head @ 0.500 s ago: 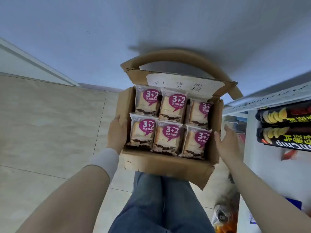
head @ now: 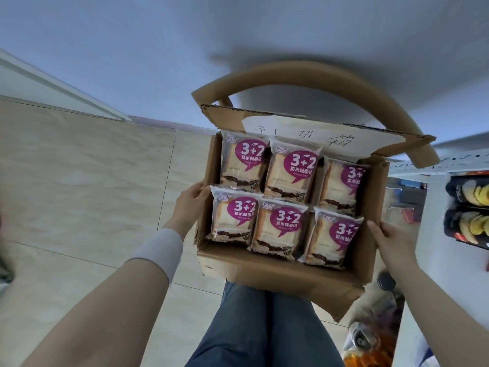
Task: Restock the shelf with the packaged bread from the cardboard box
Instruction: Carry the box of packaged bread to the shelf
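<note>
An open cardboard box (head: 275,276) is held up in front of me, above my legs. Inside lie several packaged breads (head: 277,223) in two rows, each clear pack with a purple "3+2" label. My left hand (head: 189,205) grips the box's left wall, fingers curled on the outside. My right hand (head: 389,239) clasps the right wall, thumb at the rim. The back flap carries a white paper with handwriting. The shelf (head: 439,168) stands at the right edge, its white rail just beyond the box.
Black chip packs (head: 468,207) sit on the shelf at far right. More goods lie low on the floor by the shelf (head: 370,340). Beige tiled floor (head: 79,181) spreads to the left, a pale wall beyond.
The box has come closer and a little right, filling more of the view. My right hand has closed onto the box's right wall; the left keeps its grip.
</note>
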The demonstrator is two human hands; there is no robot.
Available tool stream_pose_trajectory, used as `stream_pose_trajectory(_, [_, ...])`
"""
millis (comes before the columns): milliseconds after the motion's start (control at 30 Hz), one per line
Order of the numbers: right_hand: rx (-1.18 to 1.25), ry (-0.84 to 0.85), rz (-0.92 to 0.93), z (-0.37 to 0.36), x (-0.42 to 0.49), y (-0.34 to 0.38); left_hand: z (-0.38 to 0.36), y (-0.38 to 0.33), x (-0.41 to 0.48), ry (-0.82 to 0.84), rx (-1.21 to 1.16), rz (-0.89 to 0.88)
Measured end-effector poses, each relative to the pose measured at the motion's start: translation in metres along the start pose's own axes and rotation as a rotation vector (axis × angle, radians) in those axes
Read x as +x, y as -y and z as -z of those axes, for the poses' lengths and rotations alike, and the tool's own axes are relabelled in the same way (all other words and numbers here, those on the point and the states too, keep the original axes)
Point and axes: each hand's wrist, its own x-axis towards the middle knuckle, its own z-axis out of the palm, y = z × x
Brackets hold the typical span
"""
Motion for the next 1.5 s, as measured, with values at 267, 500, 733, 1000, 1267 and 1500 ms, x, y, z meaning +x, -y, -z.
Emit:
stream_pose_trajectory(267, [0.066, -0.024, 0.001, -0.002, 0.000, -0.002, 0.001, -0.002, -0.012, 0.165, -0.183, 0.030])
stream_pose_trajectory(500, [0.057, -0.058, -0.002, -0.006, -0.003, 0.001, -0.028, -0.006, -0.011, -0.097, -0.194, 0.039])
stream_pose_trajectory(733, [0.042, -0.042, -0.004, -0.007, -0.005, 0.000, -0.015, 0.003, -0.004, 0.013, -0.207, 0.059])
stream_pose_trajectory(1000, [-0.026, -0.092, 0.025, -0.011, -0.002, -0.006, -0.014, 0.015, -0.009, -0.038, -0.178, 0.022])
stream_pose_trajectory(1267, [-0.141, -0.178, 0.090, -0.014, -0.008, 0.000, -0.016, 0.009, -0.015, -0.195, 0.100, -0.080])
stream_pose_trajectory(1500, [-0.020, -0.217, 0.021, -0.018, -0.058, 0.001, 0.008, 0.013, -0.035, -0.213, 0.153, -0.183])
